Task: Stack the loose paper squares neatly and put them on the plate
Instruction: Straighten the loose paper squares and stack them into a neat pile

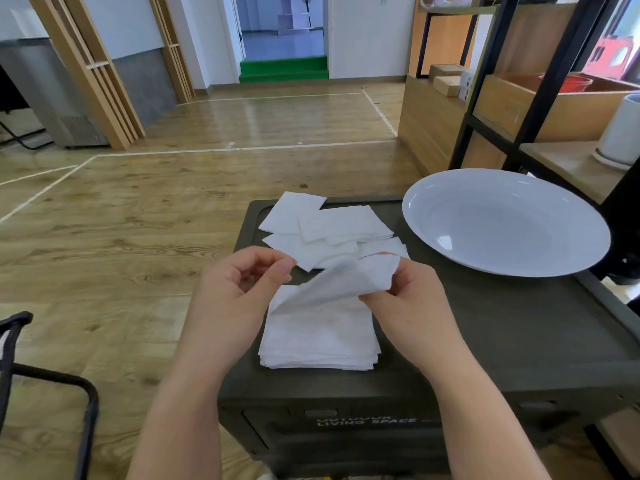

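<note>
My right hand (pixel 408 299): pinches one paper square (pixel 343 278) by its right edge, lifted and bent over the stack.
My left hand (pixel 239 289): fingers curled toward the thumb; whether they touch the square's left corner I cannot tell.
Stack (pixel 318 337): squared up on the dark box (pixel 502 334), beneath my hands.
Loose squares (pixel 325 226): overlapping heap at the box's far edge.
Plate (pixel 505 220): white, on the box's far right, near the loose squares.

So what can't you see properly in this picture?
Head view only:
- How many squares the neat stack holds: edges too fine.
- Whether the left hand pinches the lifted square: fingertips blurred.
- Loose squares: overlapping, uncountable.
- Plate underside: hidden.
</note>
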